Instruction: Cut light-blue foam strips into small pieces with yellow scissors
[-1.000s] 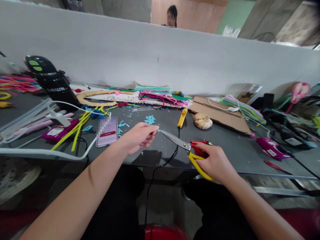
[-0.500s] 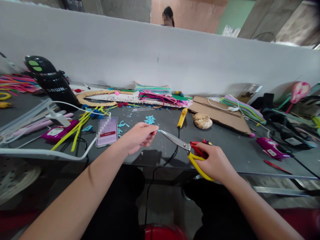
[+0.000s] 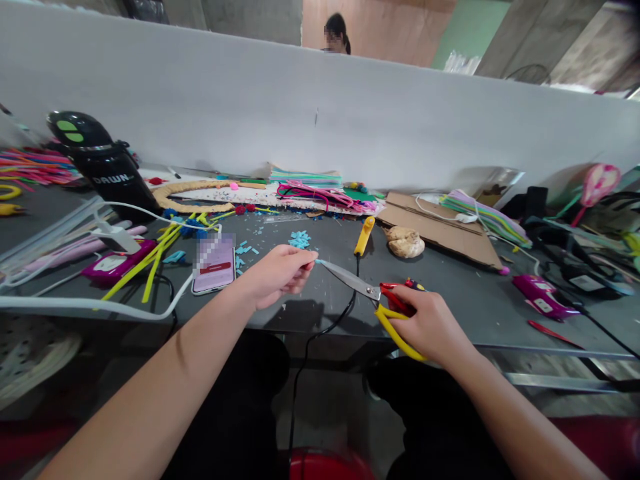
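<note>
My left hand (image 3: 285,272) pinches a tiny light blue piece (image 3: 318,262) between thumb and fingertip; most of the piece is hidden, and its material is too small to tell. The tips of a pair of scissors (image 3: 350,279) meet that piece. Around the red and yellow handles of the scissors my right hand (image 3: 427,325) is closed. Beyond my left hand lies a small heap of cut light blue pieces (image 3: 300,239) on the dark grey table (image 3: 280,319). A yellow-handled tool (image 3: 365,235) with a black cord rests behind the scissors.
Left of my hands are a phone (image 3: 215,268), yellow-green stems (image 3: 159,257), a white cable and a black bottle (image 3: 107,167). To the right lie a crumpled beige lump (image 3: 404,241), cardboard (image 3: 440,230) and a purple device (image 3: 544,297). A white partition (image 3: 320,127) stands behind; a person's head shows above it.
Both hands and the scissors stay almost exactly in place. The person's head beyond the partition has turned or shifted slightly.
</note>
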`<state>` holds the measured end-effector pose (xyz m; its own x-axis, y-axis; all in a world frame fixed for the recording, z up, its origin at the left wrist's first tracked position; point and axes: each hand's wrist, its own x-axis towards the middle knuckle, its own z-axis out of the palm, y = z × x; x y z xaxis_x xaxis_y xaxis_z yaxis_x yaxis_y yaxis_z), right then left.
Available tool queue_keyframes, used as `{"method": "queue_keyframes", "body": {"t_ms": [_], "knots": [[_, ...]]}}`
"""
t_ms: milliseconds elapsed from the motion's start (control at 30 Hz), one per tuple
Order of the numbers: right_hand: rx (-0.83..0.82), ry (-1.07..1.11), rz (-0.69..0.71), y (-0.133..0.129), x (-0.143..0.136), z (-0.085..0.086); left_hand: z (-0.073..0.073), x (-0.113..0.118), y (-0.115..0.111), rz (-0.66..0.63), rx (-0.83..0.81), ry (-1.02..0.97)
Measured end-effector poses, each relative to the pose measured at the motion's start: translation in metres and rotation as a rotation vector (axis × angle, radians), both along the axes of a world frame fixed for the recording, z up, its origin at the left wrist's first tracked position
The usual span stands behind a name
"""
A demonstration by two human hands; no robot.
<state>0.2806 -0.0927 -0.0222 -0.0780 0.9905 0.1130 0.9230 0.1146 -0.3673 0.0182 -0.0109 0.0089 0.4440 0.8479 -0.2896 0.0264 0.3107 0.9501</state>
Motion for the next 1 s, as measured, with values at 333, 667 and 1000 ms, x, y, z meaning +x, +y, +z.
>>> {"method": "queue_keyframes", "body": {"t_ms": [333, 667, 1000], "knots": [[0.017, 0.002, -0.001, -0.0010, 0.0001, 0.0005, -0.0019, -0.0014, 0.0012, -0.013, -0.004, -0.015], [0.044, -0.007, 0.016, -0.0003, -0.0001, 0.0004, 0.0013, -0.0001, -0.0001, -0.005, -0.011, -0.010], [0.056, -0.038, 0.032, -0.0018, 0.0002, 0.0008, 0.0007, 0.0014, 0.0003, 0.001, -0.015, -0.030]]}}
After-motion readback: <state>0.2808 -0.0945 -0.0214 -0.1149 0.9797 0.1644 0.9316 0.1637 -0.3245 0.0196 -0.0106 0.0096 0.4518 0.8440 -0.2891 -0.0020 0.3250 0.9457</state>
